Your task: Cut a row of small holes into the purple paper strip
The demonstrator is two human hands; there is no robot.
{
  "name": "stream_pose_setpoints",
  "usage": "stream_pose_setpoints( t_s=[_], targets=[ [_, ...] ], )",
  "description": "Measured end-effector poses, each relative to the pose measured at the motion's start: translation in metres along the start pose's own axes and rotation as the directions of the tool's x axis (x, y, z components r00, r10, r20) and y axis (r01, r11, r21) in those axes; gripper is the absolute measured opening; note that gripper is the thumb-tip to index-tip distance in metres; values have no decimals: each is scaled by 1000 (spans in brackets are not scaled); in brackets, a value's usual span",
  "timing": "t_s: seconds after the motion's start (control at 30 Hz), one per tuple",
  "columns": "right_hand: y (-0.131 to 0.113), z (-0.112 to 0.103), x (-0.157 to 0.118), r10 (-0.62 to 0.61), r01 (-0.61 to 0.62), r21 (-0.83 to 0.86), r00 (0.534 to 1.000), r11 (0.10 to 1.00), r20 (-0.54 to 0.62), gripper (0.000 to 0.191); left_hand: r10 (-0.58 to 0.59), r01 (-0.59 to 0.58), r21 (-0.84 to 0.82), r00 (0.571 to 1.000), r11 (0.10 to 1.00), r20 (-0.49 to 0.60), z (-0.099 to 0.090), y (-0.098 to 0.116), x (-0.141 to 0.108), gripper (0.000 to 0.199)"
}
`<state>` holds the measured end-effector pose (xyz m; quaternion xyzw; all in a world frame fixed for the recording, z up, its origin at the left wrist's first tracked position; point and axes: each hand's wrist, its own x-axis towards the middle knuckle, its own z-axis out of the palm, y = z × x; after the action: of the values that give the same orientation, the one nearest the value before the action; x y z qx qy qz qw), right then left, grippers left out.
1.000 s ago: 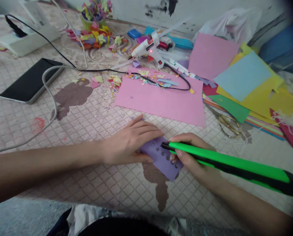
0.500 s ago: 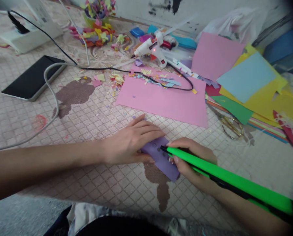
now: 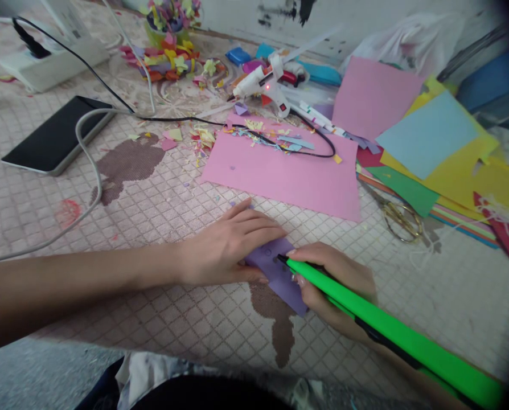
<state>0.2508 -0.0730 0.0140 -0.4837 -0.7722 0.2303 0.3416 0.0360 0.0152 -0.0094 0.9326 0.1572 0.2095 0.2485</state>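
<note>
Purple, rectangular paper strip [image 3: 285, 287] between your hands: probably light, bendy and easy to crease, so press its edges. Left hand's [image 3: 233, 245] flat on it; right hand's [image 3: 344, 266] gripping the green-and-black, pen-shaped plastic tool [image 3: 385, 323]. Tip contact's too blurry to call.

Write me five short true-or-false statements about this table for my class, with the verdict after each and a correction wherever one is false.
1. The left hand rests on purple paper. True.
2. The right hand is empty. False: the right hand grips a green tool.
3. The glue gun shows a red light. True.
4. The scissors are being held. False: the scissors lie apart from both hands.
5. Scraps lie on a pink sheet. True.
</note>
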Motion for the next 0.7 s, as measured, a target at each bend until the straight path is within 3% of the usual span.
stream_pose_setpoints(
  t_s=[0.27,0.47,0.7],
  targets=[
    [3,1,1,-5,4,27,999,1000,44,29,4,-4,-11,1000,1000,-4,0,-2,0,62],
    [12,-6,2,253,-256,290,966,922,48,18,-7,7,-5,1000,1000,7,-1,-1,0,63],
    [10,-7,0,262,-256,293,965,921,18,20,19,-19,-18,1000,1000,14,-4,0,0,63]
  ],
)
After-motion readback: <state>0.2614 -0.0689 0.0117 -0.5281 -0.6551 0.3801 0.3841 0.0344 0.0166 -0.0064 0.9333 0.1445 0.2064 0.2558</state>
